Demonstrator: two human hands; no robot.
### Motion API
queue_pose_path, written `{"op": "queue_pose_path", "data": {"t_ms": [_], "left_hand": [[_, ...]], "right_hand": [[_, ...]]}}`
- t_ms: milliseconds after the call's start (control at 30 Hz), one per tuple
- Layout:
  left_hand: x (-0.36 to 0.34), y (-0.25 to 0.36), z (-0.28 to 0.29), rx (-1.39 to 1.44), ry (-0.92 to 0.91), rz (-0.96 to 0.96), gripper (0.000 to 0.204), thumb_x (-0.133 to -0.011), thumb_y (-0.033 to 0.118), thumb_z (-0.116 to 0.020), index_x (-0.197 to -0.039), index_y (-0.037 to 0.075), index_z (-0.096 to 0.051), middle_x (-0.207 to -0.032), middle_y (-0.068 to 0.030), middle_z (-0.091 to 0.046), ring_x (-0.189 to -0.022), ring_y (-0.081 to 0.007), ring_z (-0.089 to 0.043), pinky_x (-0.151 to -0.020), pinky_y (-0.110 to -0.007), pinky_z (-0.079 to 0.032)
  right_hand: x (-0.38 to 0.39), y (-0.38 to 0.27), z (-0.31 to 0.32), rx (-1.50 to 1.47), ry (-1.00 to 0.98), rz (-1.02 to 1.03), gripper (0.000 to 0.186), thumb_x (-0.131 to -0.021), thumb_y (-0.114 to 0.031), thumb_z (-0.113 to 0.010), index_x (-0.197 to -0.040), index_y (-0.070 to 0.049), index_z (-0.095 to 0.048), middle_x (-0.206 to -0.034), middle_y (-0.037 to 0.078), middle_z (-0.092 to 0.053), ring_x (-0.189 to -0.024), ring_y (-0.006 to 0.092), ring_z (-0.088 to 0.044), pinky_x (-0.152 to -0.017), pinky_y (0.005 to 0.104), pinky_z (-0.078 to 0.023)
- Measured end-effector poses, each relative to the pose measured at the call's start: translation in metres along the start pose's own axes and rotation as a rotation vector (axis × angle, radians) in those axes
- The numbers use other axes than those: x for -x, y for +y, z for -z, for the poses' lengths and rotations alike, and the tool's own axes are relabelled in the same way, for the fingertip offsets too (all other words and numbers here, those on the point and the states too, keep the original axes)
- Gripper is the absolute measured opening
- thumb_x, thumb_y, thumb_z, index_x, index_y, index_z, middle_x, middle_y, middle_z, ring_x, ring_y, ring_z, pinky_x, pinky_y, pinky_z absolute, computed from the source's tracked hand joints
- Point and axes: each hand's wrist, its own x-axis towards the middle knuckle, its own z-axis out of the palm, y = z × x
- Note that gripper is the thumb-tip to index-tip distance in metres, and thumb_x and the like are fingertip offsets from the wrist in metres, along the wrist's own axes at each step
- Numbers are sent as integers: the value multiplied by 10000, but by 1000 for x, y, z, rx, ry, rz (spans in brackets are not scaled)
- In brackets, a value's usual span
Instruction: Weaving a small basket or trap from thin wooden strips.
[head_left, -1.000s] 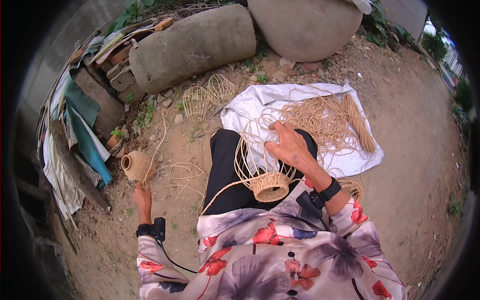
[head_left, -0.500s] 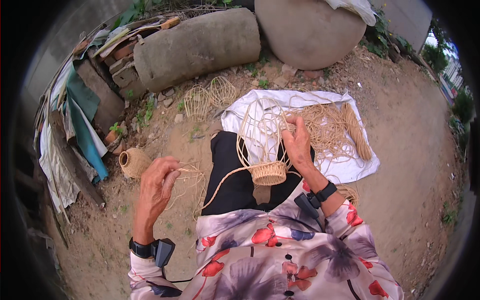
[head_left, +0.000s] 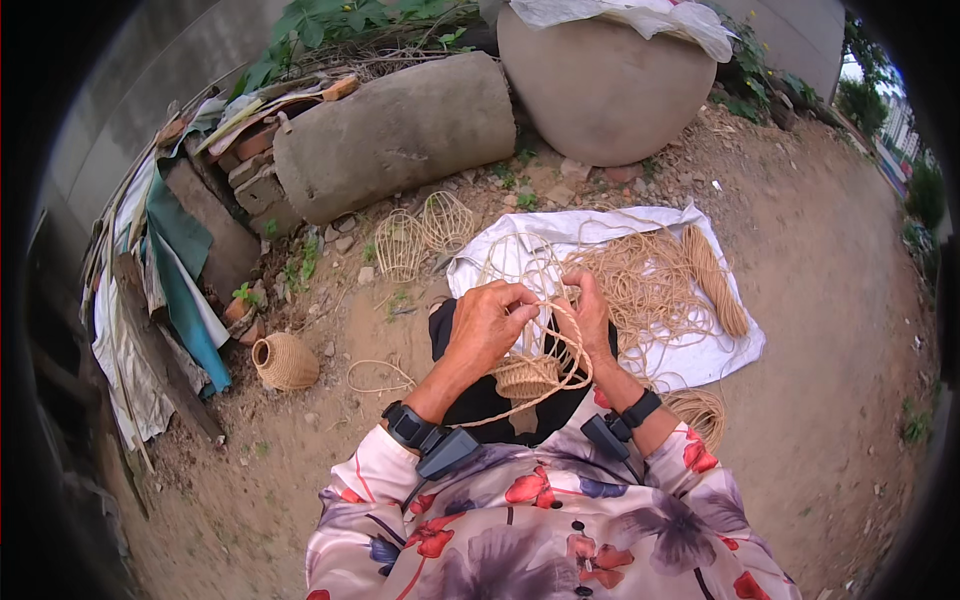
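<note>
A half-woven basket (head_left: 527, 377) rests on my lap, its base ring of braided straw-coloured cord and its bare ribs rising away from me. My left hand (head_left: 490, 325) is closed over the ribs, pinching the twisted cord (head_left: 584, 362) between thumb and fingers. From there the cord makes a wide loop in front of my right wrist and passes below the base. My right hand (head_left: 588, 315) is closed at the right side of the ribs, fingers bent round them; its fingertips are partly hidden. Both hands are close together, partly covering the frame.
A white sheet (head_left: 652, 367) carries tangled cord (head_left: 640, 280) and a bundled hank (head_left: 714, 280). Coiled cord (head_left: 695, 415) lies near my right forearm. A finished small woven basket (head_left: 286, 362) sits at left. Two bare frames (head_left: 400, 246) stand before a concrete cylinder (head_left: 395, 135).
My left hand has swung right and up from beside my lap to the frame, bringing the cord into a loop. My right hand stays at the frame. The view has shifted slightly.
</note>
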Motion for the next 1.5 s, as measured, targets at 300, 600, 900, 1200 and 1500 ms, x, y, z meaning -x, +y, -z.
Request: {"op": "queue_pose_path", "data": {"t_ms": [300,600,900,1200,1500], "left_hand": [[-2,19,-18,-506,26,0,94,-812,104,-599,-898,76,-625,-822,-160,-681,-678,-366,-647,-612,-462,-498],[16,2,16,146,-22,157,305,-844,16,-625,-1143,73,-634,-703,-32,-597,-629,-115,-598,-585,-272,-507],[59,-46,43,289,-33,415,122,-912,103,-651,-941,-15,-659,-776,-25,-654,-684,-76,-616,-600,-214,-518],[24,-32,12,213,-30,289,190,-848,148,-687,-1015,61,-666,-693,-55,-666,-653,-163,-658,-576,-358,-497],[18,-6,-5,-120,175,74,176,-841,85,-571,-978,66,-679,-833,-170,-682,-754,-363,-659,-665,-450,-507]], "right_hand": [[3,-2,0,-24,25,-1,311,-756,-127,-596,-1029,-1,-518,-989,183,-560,-871,360,-564,-780,426,-449],[-1,8,4,-81,-2,-81,299,-765,-118,-587,-1030,5,-524,-999,183,-569,-943,349,-567,-852,411,-444],[-3,13,7,-57,-44,-121,281,-775,-133,-606,-1003,21,-545,-990,185,-594,-946,327,-574,-857,387,-444],[1,33,0,-179,-54,-154,216,-842,-124,-585,-1002,18,-556,-963,193,-615,-914,325,-599,-845,391,-452],[9,14,12,-121,54,-87,293,-907,-227,-577,-1048,27,-536,-952,191,-624,-886,289,-625,-810,395,-484]]}}
